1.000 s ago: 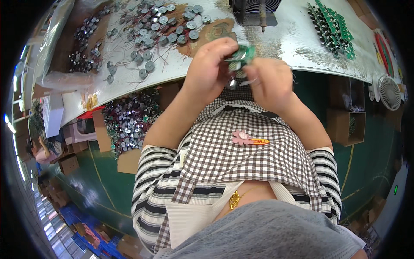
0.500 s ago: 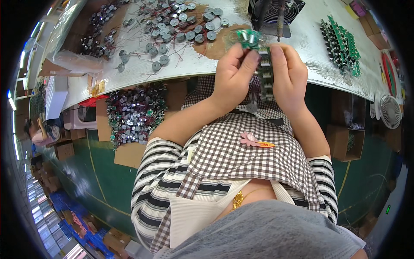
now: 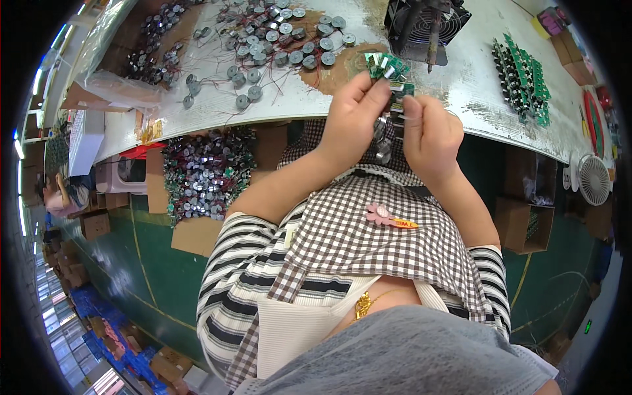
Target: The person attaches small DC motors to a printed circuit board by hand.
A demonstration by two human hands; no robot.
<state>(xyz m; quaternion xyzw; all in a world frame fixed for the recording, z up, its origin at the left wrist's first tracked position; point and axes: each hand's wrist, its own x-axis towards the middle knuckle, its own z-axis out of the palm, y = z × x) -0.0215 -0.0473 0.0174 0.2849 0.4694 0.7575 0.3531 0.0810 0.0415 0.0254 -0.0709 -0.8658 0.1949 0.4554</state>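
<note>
At the near edge of the surface [image 3: 289, 102], the left hand [image 3: 355, 113] has fingers closed on green circuit boards [image 3: 388, 66], silver motors [image 3: 382, 153] hanging below. The right hand [image 3: 431, 135] has shifted lower in view; its blurred hold cannot be told. Work on the boards appears ongoing.

Green circuit boards [image 3: 387, 64] (bunched, with silvery parts) jut up beyond the hands [image 3: 357, 118]

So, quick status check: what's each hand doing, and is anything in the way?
Left hand holding green circuit boards. Right hand close beside them, its grip unclear. Black fan on the bench beyond, not between the hands.
</note>
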